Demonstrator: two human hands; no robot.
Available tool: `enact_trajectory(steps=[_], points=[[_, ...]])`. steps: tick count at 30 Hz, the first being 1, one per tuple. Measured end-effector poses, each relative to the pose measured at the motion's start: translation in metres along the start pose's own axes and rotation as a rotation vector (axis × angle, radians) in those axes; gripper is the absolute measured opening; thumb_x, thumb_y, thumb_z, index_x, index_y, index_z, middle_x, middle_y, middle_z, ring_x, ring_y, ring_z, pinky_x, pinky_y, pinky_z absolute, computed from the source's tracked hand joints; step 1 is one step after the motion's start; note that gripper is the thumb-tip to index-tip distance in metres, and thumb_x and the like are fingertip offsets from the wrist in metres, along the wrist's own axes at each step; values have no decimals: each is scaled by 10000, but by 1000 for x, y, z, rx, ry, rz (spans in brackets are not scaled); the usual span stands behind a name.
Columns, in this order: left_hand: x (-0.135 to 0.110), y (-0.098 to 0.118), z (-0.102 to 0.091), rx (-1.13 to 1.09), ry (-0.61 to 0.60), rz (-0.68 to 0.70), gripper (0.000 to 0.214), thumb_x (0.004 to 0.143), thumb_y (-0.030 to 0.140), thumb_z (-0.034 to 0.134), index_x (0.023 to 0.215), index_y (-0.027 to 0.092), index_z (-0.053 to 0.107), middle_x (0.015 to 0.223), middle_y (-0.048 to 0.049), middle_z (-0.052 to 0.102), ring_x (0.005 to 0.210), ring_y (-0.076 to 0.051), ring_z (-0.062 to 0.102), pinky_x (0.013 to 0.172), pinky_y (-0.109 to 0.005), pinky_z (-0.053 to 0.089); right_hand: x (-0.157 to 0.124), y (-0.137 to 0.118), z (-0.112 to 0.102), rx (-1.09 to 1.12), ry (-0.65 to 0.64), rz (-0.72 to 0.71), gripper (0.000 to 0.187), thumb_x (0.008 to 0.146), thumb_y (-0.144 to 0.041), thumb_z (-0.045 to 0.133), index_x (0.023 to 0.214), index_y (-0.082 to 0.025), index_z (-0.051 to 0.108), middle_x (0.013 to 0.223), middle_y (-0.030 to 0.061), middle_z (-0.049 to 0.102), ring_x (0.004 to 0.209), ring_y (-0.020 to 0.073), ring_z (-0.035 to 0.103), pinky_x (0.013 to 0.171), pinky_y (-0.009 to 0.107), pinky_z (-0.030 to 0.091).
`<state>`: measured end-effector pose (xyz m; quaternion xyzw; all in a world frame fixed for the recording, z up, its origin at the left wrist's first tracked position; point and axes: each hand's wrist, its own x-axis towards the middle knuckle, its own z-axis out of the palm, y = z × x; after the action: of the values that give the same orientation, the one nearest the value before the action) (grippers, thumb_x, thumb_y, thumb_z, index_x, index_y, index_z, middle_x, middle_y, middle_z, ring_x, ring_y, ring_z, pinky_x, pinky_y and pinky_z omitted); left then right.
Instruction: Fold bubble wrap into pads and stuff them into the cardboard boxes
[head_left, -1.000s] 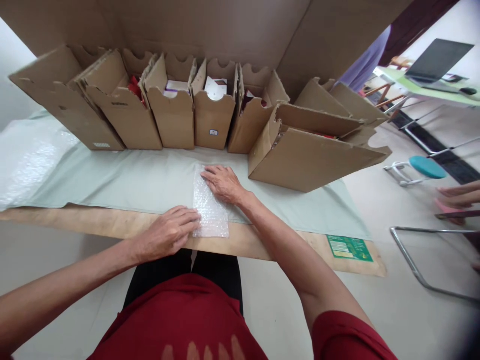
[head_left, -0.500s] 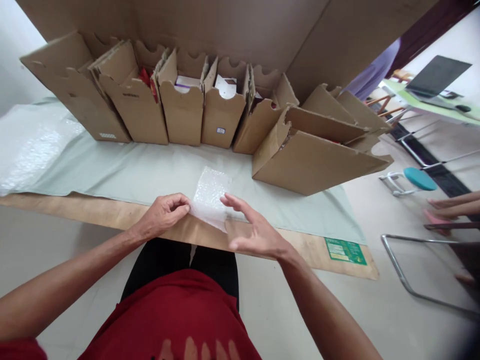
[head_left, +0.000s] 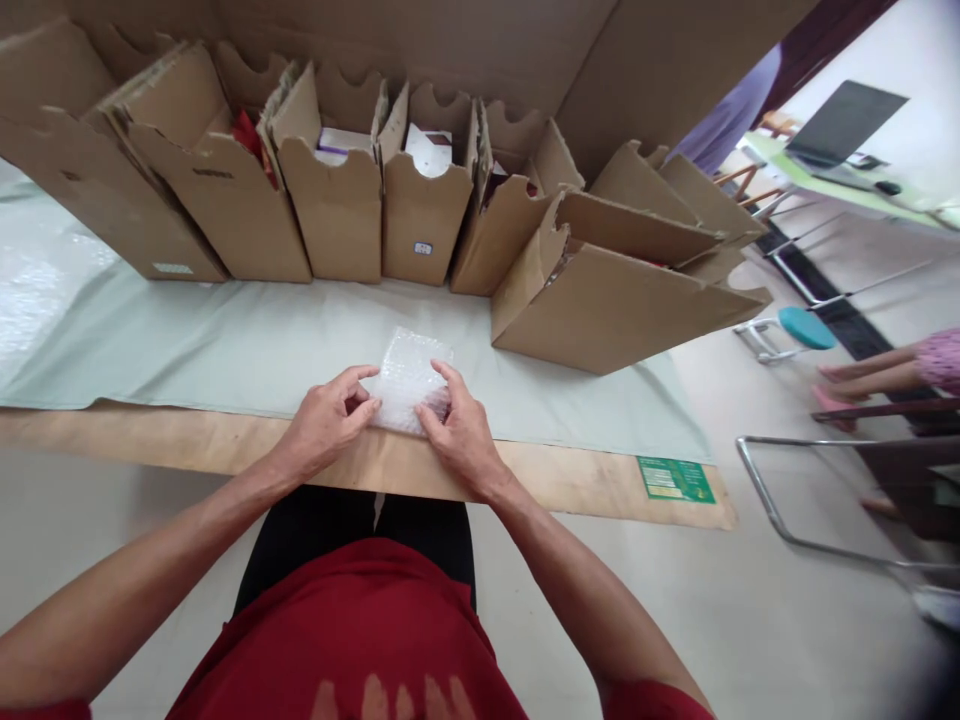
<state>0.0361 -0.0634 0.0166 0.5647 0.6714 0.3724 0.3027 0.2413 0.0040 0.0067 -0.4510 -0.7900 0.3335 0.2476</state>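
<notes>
1. Watching from my remote seat, I see the bubble wrap [head_left: 409, 378] bunched into a small pad on the green cloth [head_left: 225, 340], close to the near edge of the bench [head_left: 187, 440]
2. Left hand [head_left: 326, 425] — grip pinched on the pad's left edge; right hand [head_left: 463, 440] — grip closed on its right edge
3. The pad sits between both hands, equally close to each, and its long axis seems to run near to far

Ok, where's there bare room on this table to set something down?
Widest free patch: green cloth left of your left hand, between the upright boxes and the wooden table edge. A narrower strip lies right of your right hand, before the tilted box. Crowded: the back, and the centre, where both hands hold bubble wrap.
</notes>
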Motion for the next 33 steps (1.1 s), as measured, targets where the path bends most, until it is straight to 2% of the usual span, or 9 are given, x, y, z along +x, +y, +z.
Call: enact_trajectory(steps=[6,11,14,16,19,22,27,30,33], points=[[14,3,6,294,-19,-69,470,893,335,569,1341,207,625,783,4,734,724,-217,687,718,-340,494,-17,5,-8,-345,161,-303,427,1012,-359,530,1403,-200,595,1303,155,674,1166,312,630,983,461,485],[16,6,10,458,-27,-69,456,917,324,560,1349,198,633,831,-29,743,796,-258,722,757,-372,534,-20,7,-8,-482,-70,-518,346,1007,-314,576,1328,-213,656,1424,134,643,1350,331,534,1104,511,385],[6,3,7,442,62,162,419,929,387,567,1279,182,674,1162,-138,737,1067,-302,708,916,-429,556,-11,7,-8,-437,-106,-492,291,1053,-217,475,1228,-201,707,1313,117,717,1227,277,620,1073,469,408],[-6,0,1,384,33,371,435,911,396,598,1285,187,674,1436,-177,624,1313,-335,598,1076,-483,495,-8,5,-13,-357,-118,-473,298,1062,-207,456,1179,-195,729,1209,106,762,1123,253,671,1050,449,427],[-19,-2,-9,305,-107,504,431,889,312,604,1303,208,670,1430,-136,656,1362,-318,568,1146,-499,429,-7,-2,-26,-177,-184,-402,274,1047,-248,502,1171,-203,743,1127,78,791,1056,236,705,1015,415,459],[-19,0,-13,216,-131,353,294,924,317,554,1137,212,729,1075,-68,788,1039,-247,708,979,-411,513,-5,-6,-36,14,-268,-235,263,1021,-278,532,1164,-233,748,1120,37,794,1000,216,718,919,355,498],[3,6,-4,89,-98,60,265,911,402,530,942,207,706,743,11,681,671,-166,611,634,-286,454,12,-2,-31,71,-165,-44,249,972,-291,598,1156,-206,743,995,37,783,875,199,700,803,309,493],[11,5,2,221,5,32,235,878,391,537,862,205,680,705,4,640,630,-170,567,624,-299,437,31,1,-22,-31,-120,-41,266,970,-276,622,1201,-202,731,1021,54,777,927,216,697,857,331,495],[10,0,4,392,117,25,214,862,363,567,898,192,689,851,-55,700,725,-211,630,714,-339,500,51,0,-16,-185,-170,-109,280,949,-252,666,1213,-184,730,1157,97,760,1087,260,673,981,381,471]])
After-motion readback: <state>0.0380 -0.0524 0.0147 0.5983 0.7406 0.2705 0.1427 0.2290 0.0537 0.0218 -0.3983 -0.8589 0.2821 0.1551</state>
